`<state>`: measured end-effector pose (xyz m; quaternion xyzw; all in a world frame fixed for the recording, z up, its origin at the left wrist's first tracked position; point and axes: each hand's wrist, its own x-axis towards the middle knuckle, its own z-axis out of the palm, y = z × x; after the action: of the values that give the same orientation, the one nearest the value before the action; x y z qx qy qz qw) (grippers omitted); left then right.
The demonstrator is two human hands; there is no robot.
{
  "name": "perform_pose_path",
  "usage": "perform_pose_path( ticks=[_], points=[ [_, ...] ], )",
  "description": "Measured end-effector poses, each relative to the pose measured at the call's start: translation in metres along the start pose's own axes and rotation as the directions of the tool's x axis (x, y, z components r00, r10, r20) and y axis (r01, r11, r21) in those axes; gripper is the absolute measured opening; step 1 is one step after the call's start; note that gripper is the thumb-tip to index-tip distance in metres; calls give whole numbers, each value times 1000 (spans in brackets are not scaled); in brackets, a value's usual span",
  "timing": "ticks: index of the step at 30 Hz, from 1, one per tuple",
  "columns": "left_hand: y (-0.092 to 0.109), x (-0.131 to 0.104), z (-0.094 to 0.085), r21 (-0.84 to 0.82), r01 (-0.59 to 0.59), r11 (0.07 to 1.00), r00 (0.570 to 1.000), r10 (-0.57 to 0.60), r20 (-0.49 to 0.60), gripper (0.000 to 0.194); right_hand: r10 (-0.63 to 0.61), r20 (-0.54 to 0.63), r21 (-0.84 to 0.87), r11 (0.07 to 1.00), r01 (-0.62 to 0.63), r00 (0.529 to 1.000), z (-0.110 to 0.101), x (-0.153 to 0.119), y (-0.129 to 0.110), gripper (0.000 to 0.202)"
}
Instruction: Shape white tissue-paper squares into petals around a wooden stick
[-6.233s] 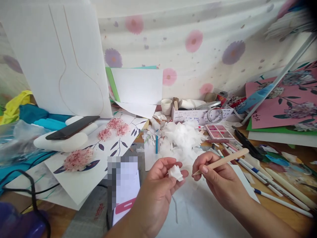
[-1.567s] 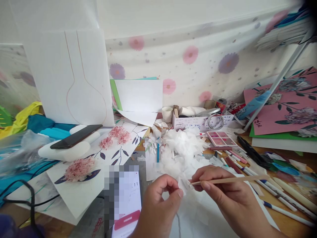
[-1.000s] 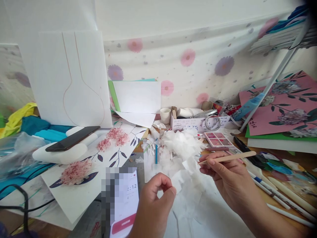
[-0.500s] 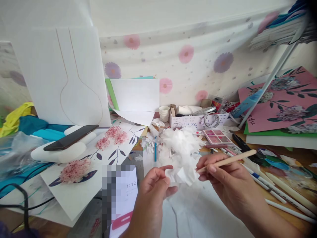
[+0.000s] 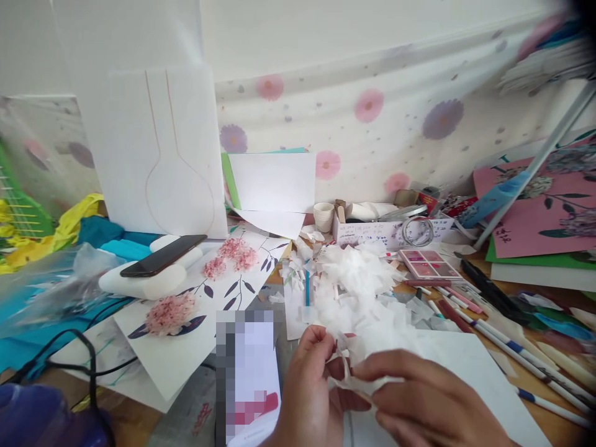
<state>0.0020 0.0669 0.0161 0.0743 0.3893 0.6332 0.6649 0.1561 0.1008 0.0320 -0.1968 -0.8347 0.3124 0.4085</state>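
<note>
My left hand [image 5: 310, 388] pinches a small piece of thin white tissue paper [image 5: 343, 354] between thumb and fingers, at the lower middle. Close against it on the right, my right hand [image 5: 414, 394] has its fingers bent around the lower part of the same tissue, which looks twisted and stretched between the hands. A pale wooden stick lies partly along the right fingers, mostly hidden and blurred. Just beyond both hands is a heap of crumpled white tissue pieces [image 5: 358, 270]. Under the hands lies a white sheet [image 5: 475, 366].
A phone [image 5: 254, 372] lies left of my hands, and a dark phone [image 5: 162, 256] rests on white rolls. Pens and brushes [image 5: 526, 360] lie at the right, near a pink palette [image 5: 429, 265]. A white board [image 5: 153, 136] with a vase outline stands at the back left.
My hands have come together and lower, and the right hand has turned so that its stick hardly shows. The tissue between them is now narrow and twisted. The whole view has shifted left.
</note>
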Motion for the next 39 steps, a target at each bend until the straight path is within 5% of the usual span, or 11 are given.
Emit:
perform_pose_path(
  ticks=[4, 9, 22, 30, 33, 36, 39],
  points=[
    [6, -5, 4, 160, -42, 986, 999, 45, -16, 19, 227, -217, 97, 973, -210, 949, -8, 6, 10, 7],
    [7, -9, 10, 205, -53, 977, 998, 57, -16, 21, 403, -156, 300, 889, -346, 902, 1, 9, 15, 13],
    [3, -6, 4, 296, -92, 951, 996, 86, 33, 21, 269, -124, 263, 937, -230, 955, -4, 8, 14, 8],
    [14, 4, 0, 350, -174, 921, 983, 185, 4, 17, 333, 6, 628, 733, -262, 943, -14, 10, 26, 4],
    [16, 7, -2, 552, -217, 805, 965, 262, -1, 12, 398, -20, 607, 734, -305, 917, -15, 11, 33, 5],
    [19, 5, -3, 820, -282, 498, 916, 394, 76, 49, 474, -86, 515, 774, -368, 876, -14, 12, 40, 10],
    [22, 0, -4, 887, -396, 238, 849, 464, 255, 40, 513, -131, 488, 778, -395, 848, -11, 12, 43, 14]
  ],
)
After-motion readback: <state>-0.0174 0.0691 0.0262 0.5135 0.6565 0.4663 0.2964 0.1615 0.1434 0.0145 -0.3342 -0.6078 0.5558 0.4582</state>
